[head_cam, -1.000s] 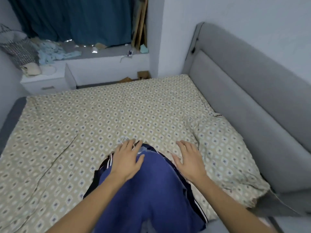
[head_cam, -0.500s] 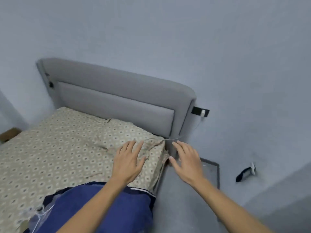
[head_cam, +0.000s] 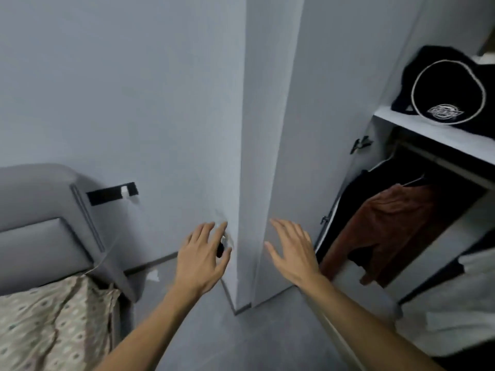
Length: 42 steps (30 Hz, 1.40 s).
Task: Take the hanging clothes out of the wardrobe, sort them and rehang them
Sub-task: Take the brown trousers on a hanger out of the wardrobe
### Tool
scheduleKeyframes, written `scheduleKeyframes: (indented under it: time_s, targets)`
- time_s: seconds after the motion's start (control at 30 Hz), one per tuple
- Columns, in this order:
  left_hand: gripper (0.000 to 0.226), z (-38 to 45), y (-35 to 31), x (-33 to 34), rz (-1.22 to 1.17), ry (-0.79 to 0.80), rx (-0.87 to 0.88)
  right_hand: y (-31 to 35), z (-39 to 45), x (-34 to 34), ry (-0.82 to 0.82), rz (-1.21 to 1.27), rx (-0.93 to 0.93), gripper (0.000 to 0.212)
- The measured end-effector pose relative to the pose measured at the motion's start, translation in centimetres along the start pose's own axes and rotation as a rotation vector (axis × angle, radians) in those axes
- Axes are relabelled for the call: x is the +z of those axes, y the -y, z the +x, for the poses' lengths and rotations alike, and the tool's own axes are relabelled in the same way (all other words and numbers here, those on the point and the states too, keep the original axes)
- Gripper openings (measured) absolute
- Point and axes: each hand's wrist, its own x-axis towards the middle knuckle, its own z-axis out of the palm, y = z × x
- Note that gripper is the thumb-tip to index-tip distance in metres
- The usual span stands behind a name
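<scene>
View has swung from bed to wardrobe (head_cam: 334, 129); left hand (head_cam: 199, 259), right hand (head_cam: 293, 253) both spread, empty

The scene is dimly and evenly lit in a cool bluish-grey cast; no light source is seen. The inside of the wardrobe (head_cam: 417, 210) is left in deep shadow, so little detail is shown there. Slight motion blur is seen throughout. Straight edges are bent by wide-angle distortion toward the frame's borders.
</scene>
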Motion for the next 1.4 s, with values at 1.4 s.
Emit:
scheduleKeyframes:
  time_s: [1.4]
  targets:
    - [0.068,41.0,-42.9,31.5,-0.248,0.287,0.568,-56.5,11.1,-10.2,-0.186,-0.128,0.644,0.080]
